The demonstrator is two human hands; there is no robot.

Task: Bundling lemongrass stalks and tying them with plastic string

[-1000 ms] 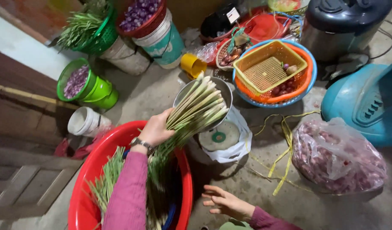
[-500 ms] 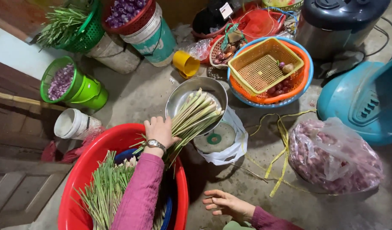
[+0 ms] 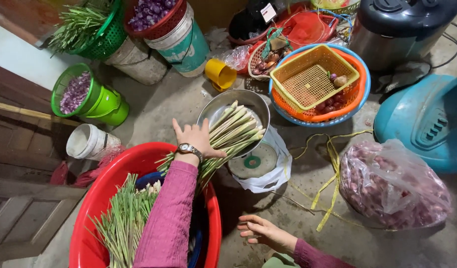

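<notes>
Concrete floor, cluttered: left hand (image 3: 196, 139) lies spread flat on lemongrass stalks (image 3: 236, 130) angled up-right across the metal bowl (image 3: 216, 106); right hand (image 3: 260, 232) open, empty, farther off.

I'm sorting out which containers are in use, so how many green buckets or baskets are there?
2. A green bucket of purple bits stands at the left, above the red basin. A green mesh basket of green stalks sits at the top left, partly cut off. Others may lie out of view.

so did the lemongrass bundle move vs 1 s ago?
Yes. The lemongrass bundle has come down: its cut ends were raised above the metal scale pan, now they lie in it, with the left hand flat on top.
</notes>
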